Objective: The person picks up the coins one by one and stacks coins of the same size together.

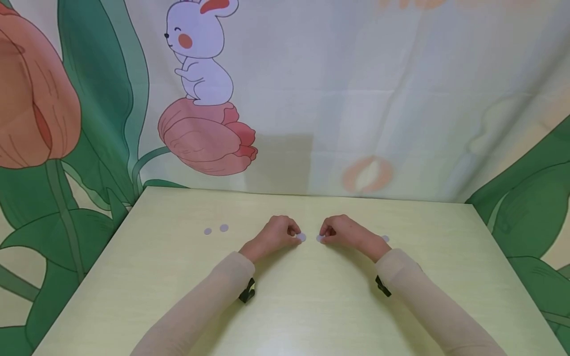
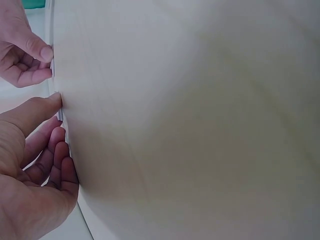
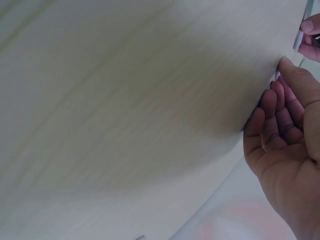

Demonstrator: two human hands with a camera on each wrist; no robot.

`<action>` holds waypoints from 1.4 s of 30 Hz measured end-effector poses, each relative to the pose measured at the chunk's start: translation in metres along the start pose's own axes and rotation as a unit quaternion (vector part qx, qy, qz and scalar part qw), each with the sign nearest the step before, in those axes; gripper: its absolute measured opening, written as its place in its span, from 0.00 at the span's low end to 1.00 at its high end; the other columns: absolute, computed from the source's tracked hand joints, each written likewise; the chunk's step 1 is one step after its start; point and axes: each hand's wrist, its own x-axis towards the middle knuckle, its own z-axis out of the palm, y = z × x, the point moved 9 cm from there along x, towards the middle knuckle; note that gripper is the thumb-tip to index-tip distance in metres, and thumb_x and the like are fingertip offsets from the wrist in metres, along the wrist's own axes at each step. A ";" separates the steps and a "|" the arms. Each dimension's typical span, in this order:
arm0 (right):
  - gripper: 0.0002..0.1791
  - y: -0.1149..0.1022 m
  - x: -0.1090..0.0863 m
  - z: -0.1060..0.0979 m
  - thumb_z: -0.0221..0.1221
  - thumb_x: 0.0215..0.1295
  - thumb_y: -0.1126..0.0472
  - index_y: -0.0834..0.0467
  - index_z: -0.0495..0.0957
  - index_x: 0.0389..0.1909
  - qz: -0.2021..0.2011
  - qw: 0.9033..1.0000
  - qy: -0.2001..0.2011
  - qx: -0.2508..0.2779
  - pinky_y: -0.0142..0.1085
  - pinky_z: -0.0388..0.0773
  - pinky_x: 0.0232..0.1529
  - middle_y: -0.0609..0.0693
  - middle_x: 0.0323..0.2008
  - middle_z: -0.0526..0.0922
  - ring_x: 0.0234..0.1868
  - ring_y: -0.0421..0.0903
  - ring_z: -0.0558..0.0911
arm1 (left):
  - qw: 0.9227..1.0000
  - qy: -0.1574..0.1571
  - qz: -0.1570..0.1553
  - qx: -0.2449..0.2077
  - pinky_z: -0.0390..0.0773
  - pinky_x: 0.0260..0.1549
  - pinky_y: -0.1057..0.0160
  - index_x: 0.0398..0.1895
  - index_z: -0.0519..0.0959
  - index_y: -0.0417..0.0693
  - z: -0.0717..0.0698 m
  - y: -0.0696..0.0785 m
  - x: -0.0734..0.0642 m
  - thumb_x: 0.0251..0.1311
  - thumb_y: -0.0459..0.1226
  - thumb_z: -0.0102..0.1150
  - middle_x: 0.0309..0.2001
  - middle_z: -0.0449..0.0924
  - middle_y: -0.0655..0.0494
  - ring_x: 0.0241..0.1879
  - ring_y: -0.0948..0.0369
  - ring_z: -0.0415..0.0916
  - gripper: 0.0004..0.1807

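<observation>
Near the middle of the far half of the table, my left hand (image 1: 278,232) pinches a small, round, coin-like pale disc (image 1: 301,237) between thumb and fingers. Its thin silvery edge (image 2: 60,115) shows against the tabletop in the left wrist view. Just to the right, my right hand (image 1: 349,232) pinches a second such disc (image 1: 319,238), partly hidden by the fingertips. A narrow gap separates the two discs. In the right wrist view, thumb and fingertips of the right hand (image 3: 290,115) are right at the table surface, the other fingers curled inward.
Two more pale discs, one (image 1: 208,231) beside the other (image 1: 224,228), lie on the table left of my left hand. Another disc (image 1: 385,238) lies behind my right wrist. The pale wooden table (image 1: 289,311) ends at a printed curtain (image 1: 285,99) with flowers and a rabbit.
</observation>
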 end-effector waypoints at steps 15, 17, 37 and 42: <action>0.05 -0.003 0.000 0.001 0.68 0.66 0.62 0.59 0.84 0.38 0.000 1.000 -0.002 0.002 0.32 0.76 0.40 0.45 0.30 0.82 0.33 0.39 0.76 | 1.000 -0.008 0.021 0.010 0.79 0.41 0.64 0.41 0.86 0.36 -0.002 0.006 -0.005 0.57 0.32 0.74 0.36 0.83 0.52 0.36 0.61 0.77 0.11; 0.05 -0.003 0.000 0.000 0.68 0.66 0.62 0.60 0.84 0.38 -0.002 1.000 0.000 0.002 0.33 0.77 0.40 0.45 0.30 0.82 0.33 0.40 0.76 | 1.000 -0.006 0.025 0.009 0.80 0.41 0.65 0.42 0.86 0.35 -0.004 0.007 -0.006 0.56 0.32 0.74 0.36 0.83 0.52 0.37 0.61 0.78 0.12; 0.07 -0.002 -0.001 -0.001 0.67 0.67 0.63 0.60 0.81 0.41 0.017 1.000 -0.012 0.017 0.34 0.76 0.42 0.46 0.32 0.81 0.35 0.40 0.76 | 0.999 0.027 0.000 -0.046 0.80 0.42 0.63 0.46 0.86 0.37 -0.026 -0.007 -0.031 0.58 0.30 0.71 0.41 0.83 0.49 0.40 0.59 0.77 0.12; 0.07 -0.001 -0.002 0.000 0.67 0.67 0.62 0.60 0.79 0.41 0.034 0.999 -0.019 0.021 0.34 0.75 0.42 0.47 0.32 0.80 0.35 0.41 0.75 | 0.998 0.030 -0.011 -0.051 0.80 0.42 0.63 0.46 0.85 0.37 -0.035 -0.018 -0.040 0.60 0.31 0.70 0.40 0.83 0.51 0.40 0.58 0.77 0.12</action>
